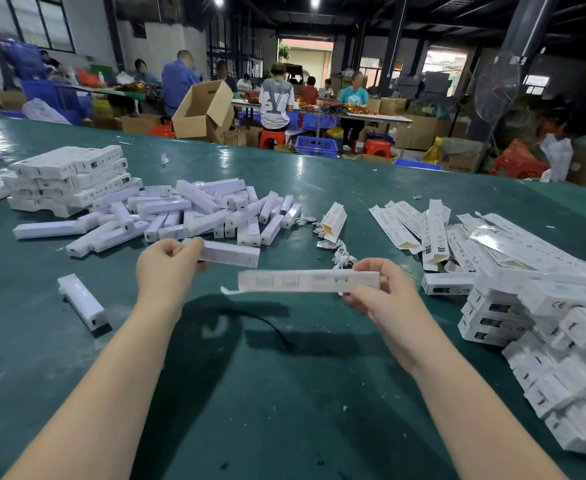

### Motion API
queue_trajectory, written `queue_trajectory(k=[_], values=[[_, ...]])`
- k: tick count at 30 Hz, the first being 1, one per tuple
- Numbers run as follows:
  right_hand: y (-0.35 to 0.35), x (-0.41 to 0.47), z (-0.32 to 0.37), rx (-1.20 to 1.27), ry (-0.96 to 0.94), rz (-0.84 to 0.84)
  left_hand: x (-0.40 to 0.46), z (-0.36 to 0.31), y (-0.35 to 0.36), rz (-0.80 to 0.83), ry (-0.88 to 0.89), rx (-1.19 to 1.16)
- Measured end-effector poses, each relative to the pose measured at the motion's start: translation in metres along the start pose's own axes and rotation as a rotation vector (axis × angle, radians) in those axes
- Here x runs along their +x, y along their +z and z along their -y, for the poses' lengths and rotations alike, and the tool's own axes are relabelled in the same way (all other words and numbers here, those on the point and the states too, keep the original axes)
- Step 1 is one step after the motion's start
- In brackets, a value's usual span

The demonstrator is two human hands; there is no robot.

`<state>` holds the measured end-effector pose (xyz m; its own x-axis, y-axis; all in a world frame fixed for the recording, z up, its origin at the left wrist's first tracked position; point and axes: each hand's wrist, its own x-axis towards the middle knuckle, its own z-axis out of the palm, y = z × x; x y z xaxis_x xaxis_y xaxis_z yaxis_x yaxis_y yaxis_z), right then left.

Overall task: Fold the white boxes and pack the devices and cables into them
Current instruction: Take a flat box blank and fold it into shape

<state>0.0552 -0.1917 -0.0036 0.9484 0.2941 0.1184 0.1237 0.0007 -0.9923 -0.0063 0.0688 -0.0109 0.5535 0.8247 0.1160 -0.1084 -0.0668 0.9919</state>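
the green table point(284, 393) carries everything: a heap of loose white devices point(187, 213) across the left middle, a stack of packed boxes point(73, 178) behind it at far left, flat unfolded box blanks point(409, 223) fanned out at the right, and a bank of finished boxes point(544, 313) down the right edge. a small tangle of white cables point(333, 244) lies between the heap and the blanks, just beyond the hands.

the step in hand looks like loading one device into one box. the right hand point(378, 299) holds a long white box point(309, 281) level above the table, its fingers curled round the right end, with an open flap hanging at the left end. the left hand point(167, 265) grips a white device point(231, 252) by its left end, fingers and thumb pinched closed on it, the device's free end pointing right, just behind and above the box's open mouth.

to do it well, i judge the device should be lined up along the box's long axis before it goes in, since it now sits a little behind that line. keep the flap clear of the mouth so it does not fold inward. the right hand's grip is best kept light, as the thin card would likely pinch flat and block entry. a cable is not yet in either hand.
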Motion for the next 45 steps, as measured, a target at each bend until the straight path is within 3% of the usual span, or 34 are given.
queue_trajectory(k=[5, 11, 17, 22, 29, 40, 45], values=[[-0.007, 0.007, 0.006, 0.262, 0.027, -0.082, -0.002, -0.015, 0.004, 0.102, -0.145, -0.65], [-0.018, 0.013, 0.008, 0.308, 0.015, -0.155, -0.018, -0.025, 0.011, 0.26, -0.072, -0.712], [-0.02, 0.015, 0.004, 0.277, 0.012, -0.18, -0.03, -0.025, 0.012, 0.266, 0.244, -0.421], [-0.021, 0.018, 0.001, 0.304, 0.013, -0.232, -0.034, -0.025, 0.011, 0.298, 0.376, -0.326], [-0.026, 0.02, -0.002, 0.322, 0.04, -0.255, -0.036, -0.027, 0.011, 0.328, 0.433, -0.297], [-0.031, 0.024, 0.0, 0.396, 0.088, -0.271, -0.033, -0.025, 0.008, 0.42, 0.334, -0.258], [-0.033, 0.025, 0.0, 0.326, 0.114, -0.238, -0.036, -0.026, 0.007, 0.441, 0.403, -0.134]])
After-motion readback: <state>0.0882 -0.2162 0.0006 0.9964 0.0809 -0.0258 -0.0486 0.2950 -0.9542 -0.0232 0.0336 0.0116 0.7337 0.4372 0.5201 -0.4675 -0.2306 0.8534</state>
